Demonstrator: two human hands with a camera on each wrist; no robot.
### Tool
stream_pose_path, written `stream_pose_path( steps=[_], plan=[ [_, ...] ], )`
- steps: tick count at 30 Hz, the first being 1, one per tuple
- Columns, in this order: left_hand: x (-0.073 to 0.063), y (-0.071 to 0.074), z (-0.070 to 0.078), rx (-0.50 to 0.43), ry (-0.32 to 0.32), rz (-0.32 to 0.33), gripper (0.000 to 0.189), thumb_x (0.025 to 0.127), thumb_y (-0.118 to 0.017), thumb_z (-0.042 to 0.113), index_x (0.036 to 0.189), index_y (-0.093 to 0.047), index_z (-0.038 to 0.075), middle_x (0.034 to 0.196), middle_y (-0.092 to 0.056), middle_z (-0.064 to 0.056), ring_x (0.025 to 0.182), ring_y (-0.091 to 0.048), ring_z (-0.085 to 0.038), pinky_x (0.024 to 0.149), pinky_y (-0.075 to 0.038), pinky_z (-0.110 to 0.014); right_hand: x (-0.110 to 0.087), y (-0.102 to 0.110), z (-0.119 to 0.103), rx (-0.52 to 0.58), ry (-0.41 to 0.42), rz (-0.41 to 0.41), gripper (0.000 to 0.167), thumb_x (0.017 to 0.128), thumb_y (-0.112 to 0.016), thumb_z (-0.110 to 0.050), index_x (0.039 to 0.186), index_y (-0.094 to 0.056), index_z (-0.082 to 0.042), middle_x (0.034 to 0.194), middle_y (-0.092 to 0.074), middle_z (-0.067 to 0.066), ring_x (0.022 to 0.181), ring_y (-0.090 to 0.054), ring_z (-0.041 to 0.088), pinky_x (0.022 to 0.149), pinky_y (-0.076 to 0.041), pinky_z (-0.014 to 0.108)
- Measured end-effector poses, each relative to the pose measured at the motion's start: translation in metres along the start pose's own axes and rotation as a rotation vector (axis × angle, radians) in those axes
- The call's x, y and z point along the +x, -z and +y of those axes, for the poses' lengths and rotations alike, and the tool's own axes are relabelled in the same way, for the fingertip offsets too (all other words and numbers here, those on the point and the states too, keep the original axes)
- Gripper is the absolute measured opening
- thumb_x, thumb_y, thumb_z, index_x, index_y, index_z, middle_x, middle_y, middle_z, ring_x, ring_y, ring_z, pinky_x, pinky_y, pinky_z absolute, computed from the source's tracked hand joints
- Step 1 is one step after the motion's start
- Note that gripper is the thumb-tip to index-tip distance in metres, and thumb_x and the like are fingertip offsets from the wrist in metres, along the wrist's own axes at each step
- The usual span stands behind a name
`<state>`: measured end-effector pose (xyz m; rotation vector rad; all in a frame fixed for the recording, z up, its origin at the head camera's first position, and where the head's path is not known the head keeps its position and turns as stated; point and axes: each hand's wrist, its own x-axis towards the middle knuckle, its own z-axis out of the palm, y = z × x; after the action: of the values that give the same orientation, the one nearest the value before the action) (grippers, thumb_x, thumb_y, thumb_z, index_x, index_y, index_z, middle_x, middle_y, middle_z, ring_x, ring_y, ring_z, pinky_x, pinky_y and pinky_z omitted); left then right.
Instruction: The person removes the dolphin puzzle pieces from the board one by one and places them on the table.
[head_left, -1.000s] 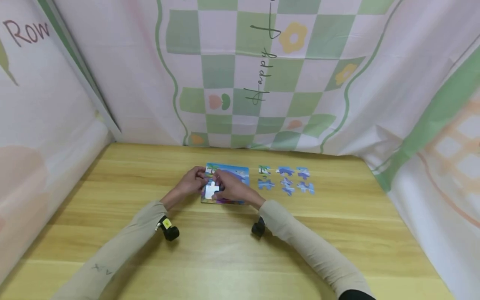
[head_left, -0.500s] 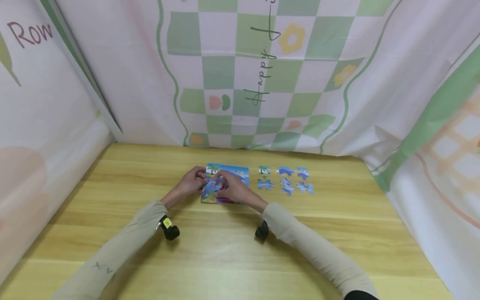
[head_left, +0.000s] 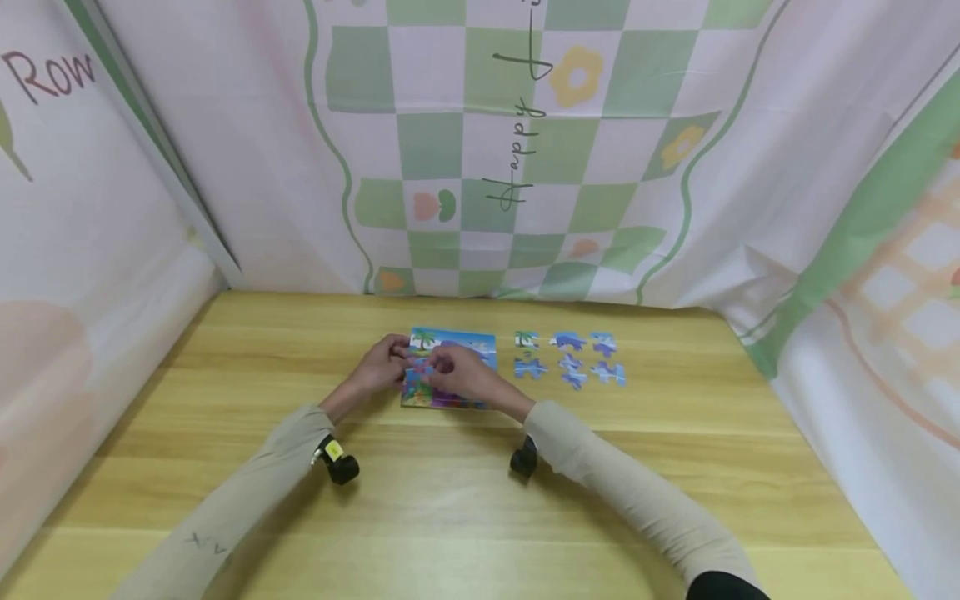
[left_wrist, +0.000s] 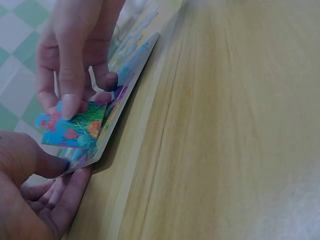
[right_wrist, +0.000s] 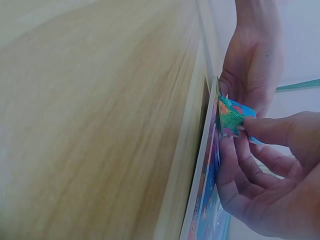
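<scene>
My right hand [head_left: 467, 372] pinches a colourful jigsaw piece [left_wrist: 82, 127] between thumb and fingers, over the left part of a picture puzzle board [head_left: 480, 343]. The piece is printed with green weed and orange and red shapes on blue; in the left wrist view it sits tilted close above the board's corner. At the board's left edge, my left hand [head_left: 381, 365] grips the rim, thumb on top and fingers beneath. In the right wrist view the piece [right_wrist: 231, 117] shows beyond my right thumb. My right hand hides part of the board in the head view.
Several loose jigsaw pieces [head_left: 570, 342] lie in two rows on the wooden table [head_left: 480, 500], right of the board. A printed curtain [head_left: 495, 150] hangs behind the table, with more cloth along both sides.
One second ago the piece in my right hand looked bright white; it has since tilted and shows its coloured picture. The left hand keeps its grip at the board's edge.
</scene>
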<state>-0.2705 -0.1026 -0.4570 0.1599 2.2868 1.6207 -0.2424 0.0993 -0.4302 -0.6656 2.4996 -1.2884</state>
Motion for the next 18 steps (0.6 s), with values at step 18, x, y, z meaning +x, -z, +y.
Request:
stream_pose_path(
  steps=[18],
  plan=[
    [-0.002, 0.001, 0.001, -0.016, -0.011, -0.006, 0.051, 0.105, -0.054, 0.001, 0.152, -0.037, -0.009, 0.127, -0.052, -0.022, 0.101, -0.060, -0.024, 0.077, -0.065, -0.028, -0.007, 0.017, 0.001, 0.137, -0.110, 0.029, 0.019, 0.104, -0.066, -0.014, 0.116, -0.069, 0.001, 0.094, -0.070, 0.015, 0.074, -0.070, 0.022, 0.066, -0.067, 0.035]
  ],
)
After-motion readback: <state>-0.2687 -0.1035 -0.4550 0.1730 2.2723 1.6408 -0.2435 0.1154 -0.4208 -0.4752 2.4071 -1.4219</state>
